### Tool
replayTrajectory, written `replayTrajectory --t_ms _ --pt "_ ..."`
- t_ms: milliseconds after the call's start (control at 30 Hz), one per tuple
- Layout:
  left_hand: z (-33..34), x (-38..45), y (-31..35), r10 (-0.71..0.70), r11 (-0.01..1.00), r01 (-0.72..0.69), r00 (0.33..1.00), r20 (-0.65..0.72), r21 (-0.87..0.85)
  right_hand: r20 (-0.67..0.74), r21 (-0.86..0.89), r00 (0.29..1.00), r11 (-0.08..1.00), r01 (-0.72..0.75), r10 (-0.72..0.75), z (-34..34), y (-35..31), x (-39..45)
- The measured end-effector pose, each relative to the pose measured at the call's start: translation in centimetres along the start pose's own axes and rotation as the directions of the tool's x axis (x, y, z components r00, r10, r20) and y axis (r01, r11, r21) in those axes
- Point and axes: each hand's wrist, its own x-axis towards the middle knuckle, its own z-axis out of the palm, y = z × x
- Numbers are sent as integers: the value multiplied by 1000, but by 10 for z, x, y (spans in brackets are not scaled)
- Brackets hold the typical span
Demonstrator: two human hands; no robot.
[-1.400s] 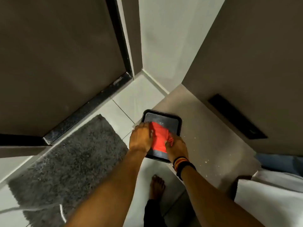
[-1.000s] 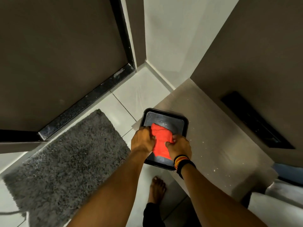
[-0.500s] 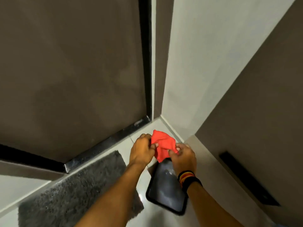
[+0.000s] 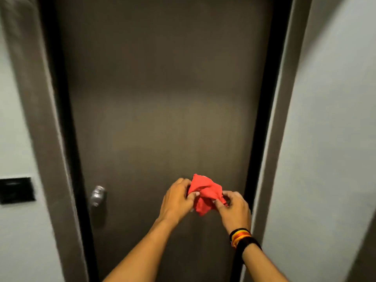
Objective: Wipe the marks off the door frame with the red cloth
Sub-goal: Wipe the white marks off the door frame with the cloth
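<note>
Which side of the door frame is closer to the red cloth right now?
The right-hand upright of the door frame; the red cloth is bunched between the left hand and right hand beside it.

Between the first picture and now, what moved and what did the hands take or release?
Both hands lifted the red cloth up out of the black tray on the floor to the closed door, and the view rose with them; tray and mat are out of view now. Unchanged: left hand and right hand both still grip the bunched cloth; no wiping yet.
</note>
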Motion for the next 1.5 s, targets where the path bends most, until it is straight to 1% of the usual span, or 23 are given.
replayTrajectory --t_ms 133,267,367,467,567,667,767,867,933,1000,1067,1133,1200,1267,1300,1333,1367,1433,1467,1500 --pt "-125 22 3 60 998 -54 980 -189 38 -28 26 987 987 161 -160 19 -125 16" --pt "-245 21 -18 108 992 -76 934 -342 104 7 49 963 962 269 -270 57 -236 9" --pt "-305 12 -50 96 992 -53 907 -411 115 13 48 947 946 319 -320 93 -295 -6" --pt "-339 -5 -89 50 994 -1 887 -458 107 12 29 945 945 327 -327 135 -331 -31" --pt "-349 -22 -131 -39 991 95 886 -462 98 41 9 953 954 300 -300 179 -339 -57" --pt "-341 -34 -182 -119 987 154 893 -435 45 124 21 970 978 207 -208 227 -333 -82" --pt "-322 -44 -228 -172 984 180 894 -413 -20 201 91 970 989 118 -134 270 -313 -105" --pt "-306 -50 -268 -244 969 233 867 -434 -80 243 169 960 981 96 -136 304 -298 -124" --pt "-300 -52 -290 -280 960 256 850 -445 -115 257 210 951 971 116 -169 324 -291 -133" --pt "-296 -52 -305 -316 948 261 839 -443 -182 247 209 943 962 175 -225 341 -287 -142" --pt "-292 -50 -317 -348 933 266 833 -430 -242 199 147 935 953 267 -293 353 -284 -150" --pt "-292 -48 -324 -350 931 268 844 -406 -246 170 85 920 935 344 -354 361 -280 -156" --pt "-297 -47 -328 -290 956 245 877 -383 -162 201 45 900 922 385 -386 367 -279 -159" --pt "-311 -46 -330 -147 985 172 908 -393 28 193 12 904 922 387 -382 371 -284 -156" --pt "-320 -44 -329 -55 984 120 903 -427 128 175 -4 915 929 371 -364 373 -289 -153" --pt "-332 -38 -326 47 974 67 874 -484 217 147 -16 927 936 351 -345 375 -294 -149" --pt "-345 -30 -323 149 956 23 821 -551 292 121 -24 938 944 330 -325 377 -299 -145" --pt "-371 -5 -311 326 911 -43 681 -656 409 103 -34 948 952 305 -301 379 -301 -138" --pt "-384 11 -303 392 887 -60 622 -678 458 116 -22 948 953 302 -297 381 -300 -135" --pt "-397 28 -293 445 864 -78 582 -680 498 123 4 948 955 296 -294 382 -297 -135"
